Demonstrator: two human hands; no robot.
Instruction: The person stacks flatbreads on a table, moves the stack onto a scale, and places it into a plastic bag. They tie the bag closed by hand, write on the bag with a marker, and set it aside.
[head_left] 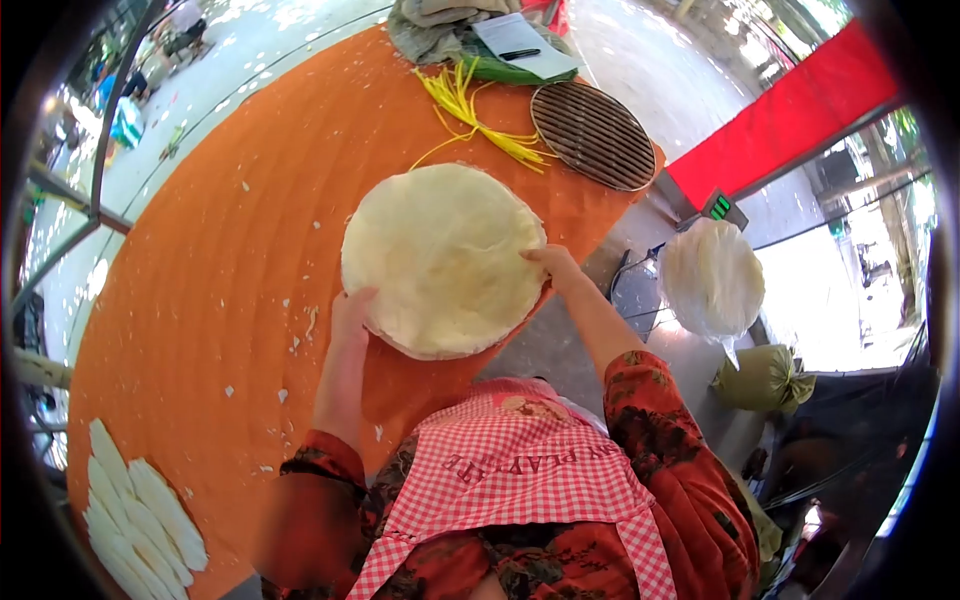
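A stack of thin, pale round sheets lies at the near edge of the orange-covered table. My left hand grips its lower left rim, thumb on top and the other fingers hidden beneath. On the right rim, my right hand is closed with the thumb over the top; its fingers underneath are mostly hidden. Yellow strips and a round ribbed rack are beyond the stack.
Folded pale pieces lie at the table's near left. A plastic-wrapped round stack sits on a scale with a green display at right. Beyond are a tied sack, paper with a pen, and distant people.
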